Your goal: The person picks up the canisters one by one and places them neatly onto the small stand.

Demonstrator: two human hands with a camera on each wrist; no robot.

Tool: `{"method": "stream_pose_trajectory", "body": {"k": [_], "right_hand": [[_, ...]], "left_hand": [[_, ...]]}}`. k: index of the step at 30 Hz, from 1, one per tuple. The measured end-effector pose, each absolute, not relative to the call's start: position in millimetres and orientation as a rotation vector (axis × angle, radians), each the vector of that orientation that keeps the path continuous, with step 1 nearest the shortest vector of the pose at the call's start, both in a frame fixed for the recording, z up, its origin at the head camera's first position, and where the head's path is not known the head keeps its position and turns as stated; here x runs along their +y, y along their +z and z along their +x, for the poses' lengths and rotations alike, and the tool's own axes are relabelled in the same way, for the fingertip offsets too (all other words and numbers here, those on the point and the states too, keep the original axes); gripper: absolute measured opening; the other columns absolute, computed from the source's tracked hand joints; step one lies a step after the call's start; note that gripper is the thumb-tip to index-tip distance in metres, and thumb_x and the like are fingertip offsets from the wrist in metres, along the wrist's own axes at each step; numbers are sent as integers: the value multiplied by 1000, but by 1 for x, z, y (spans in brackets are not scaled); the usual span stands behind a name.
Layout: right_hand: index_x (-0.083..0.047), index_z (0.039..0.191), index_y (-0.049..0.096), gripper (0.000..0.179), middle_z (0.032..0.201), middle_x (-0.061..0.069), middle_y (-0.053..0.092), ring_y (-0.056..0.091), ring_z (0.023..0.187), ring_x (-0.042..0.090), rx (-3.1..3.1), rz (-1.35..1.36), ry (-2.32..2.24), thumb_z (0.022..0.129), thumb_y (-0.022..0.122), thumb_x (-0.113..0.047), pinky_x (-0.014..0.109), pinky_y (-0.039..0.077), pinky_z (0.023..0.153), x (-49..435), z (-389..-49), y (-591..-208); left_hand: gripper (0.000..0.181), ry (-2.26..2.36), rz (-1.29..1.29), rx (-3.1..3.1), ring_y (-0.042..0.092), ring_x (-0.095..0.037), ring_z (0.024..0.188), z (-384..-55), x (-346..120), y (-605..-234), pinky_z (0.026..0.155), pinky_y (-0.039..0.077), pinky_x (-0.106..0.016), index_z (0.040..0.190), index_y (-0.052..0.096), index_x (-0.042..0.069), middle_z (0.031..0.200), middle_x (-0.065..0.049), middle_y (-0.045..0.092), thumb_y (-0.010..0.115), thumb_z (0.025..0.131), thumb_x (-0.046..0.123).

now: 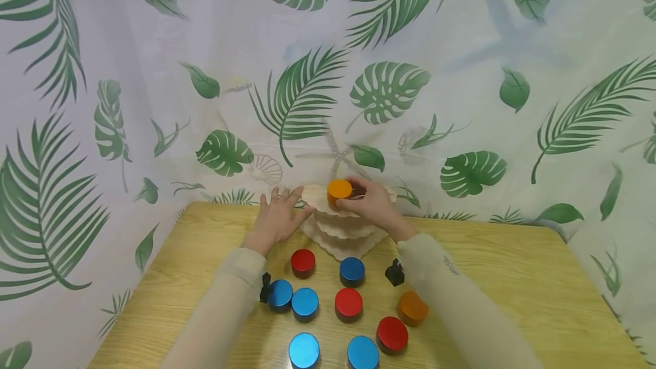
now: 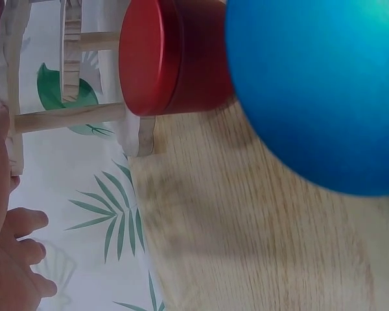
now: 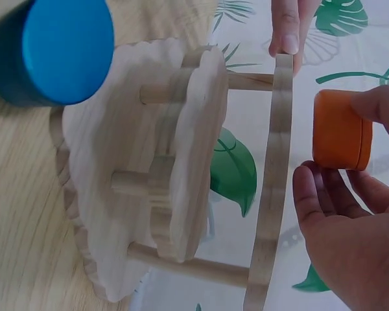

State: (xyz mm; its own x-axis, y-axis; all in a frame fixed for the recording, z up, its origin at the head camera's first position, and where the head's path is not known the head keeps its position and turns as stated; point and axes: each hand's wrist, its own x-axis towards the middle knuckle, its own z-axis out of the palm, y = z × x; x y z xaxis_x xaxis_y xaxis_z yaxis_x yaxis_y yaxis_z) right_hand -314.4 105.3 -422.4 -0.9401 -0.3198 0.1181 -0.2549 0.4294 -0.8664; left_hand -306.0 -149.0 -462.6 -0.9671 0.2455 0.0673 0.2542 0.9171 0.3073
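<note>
A wooden tiered stand with scalloped edges [image 1: 342, 246] is at the back of the table, its shelves joined by round dowels. My right hand [image 1: 376, 204] pinches an orange round tin [image 1: 339, 189] between thumb and fingers. In the right wrist view, a gap separates this orange tin [image 3: 340, 129] from the stand's top shelf [image 3: 275, 175]. At the stand's left side is my left hand [image 1: 277, 216], fingers spread and straight, thumb touching the top shelf's edge. A red tin [image 1: 303, 263] and a dark blue tin [image 1: 352, 271] sit just in front of the stand.
Nearer on the table [image 1: 512, 278] are several light blue tins [image 1: 305, 304], two red tins [image 1: 349, 304] and another orange tin [image 1: 413, 308] beside my right sleeve [image 1: 456, 295]. A leaf-patterned cloth [image 1: 318, 33] hangs directly behind the stand.
</note>
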Motion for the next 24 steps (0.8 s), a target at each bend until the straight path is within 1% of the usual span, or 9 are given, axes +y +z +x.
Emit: {"method": "stream_pose_trajectory", "body": {"k": [4, 8, 11, 21, 24], "right_hand": [[-5, 137, 66, 51, 129, 16, 72, 70, 113, 33, 2625, -506, -1562, 91, 82, -19, 42, 59, 98, 97, -322, -422], [-5, 136, 67, 50, 127, 15, 72, 70, 111, 32, 2620, -504, -1560, 91, 82, -20, 39, 59, 96, 90, -328, -421], [-6, 136, 67, 49, 128, 14, 72, 70, 111, 31, 2606, -519, -1567, 91, 82, -19, 39, 58, 97, 85, -331, -421], [-3, 141, 64, 56, 132, 17, 71, 71, 112, 33, 2630, -475, -1546, 91, 82, -20, 41, 59, 99, 70, -340, -424], [-2, 140, 64, 55, 132, 17, 71, 71, 112, 34, 2631, -482, -1547, 91, 82, -19, 41, 60, 98, 66, -341, -423]], "left_hand": [[78, -479, -389, -3053, 22, -52, 159, -306, -149, -464, 125, 14, -75, 168, 31, 17, 168, -25, 36, 38, 108, 66], [78, -465, -389, -3055, 22, -52, 159, -306, -150, -464, 125, 14, -75, 168, 30, 18, 168, -25, 36, 36, 107, 67], [78, -464, -391, -3054, 22, -52, 159, -307, -150, -464, 125, 14, -75, 168, 30, 17, 168, -24, 37, 37, 108, 67], [78, -463, -397, -3047, 23, -51, 159, -307, -150, -466, 125, 15, -74, 168, 30, 17, 168, -24, 37, 37, 108, 66], [78, -476, -394, -3048, 22, -52, 159, -307, -150, -465, 125, 14, -74, 168, 31, 17, 168, -24, 37, 38, 108, 65]]}}
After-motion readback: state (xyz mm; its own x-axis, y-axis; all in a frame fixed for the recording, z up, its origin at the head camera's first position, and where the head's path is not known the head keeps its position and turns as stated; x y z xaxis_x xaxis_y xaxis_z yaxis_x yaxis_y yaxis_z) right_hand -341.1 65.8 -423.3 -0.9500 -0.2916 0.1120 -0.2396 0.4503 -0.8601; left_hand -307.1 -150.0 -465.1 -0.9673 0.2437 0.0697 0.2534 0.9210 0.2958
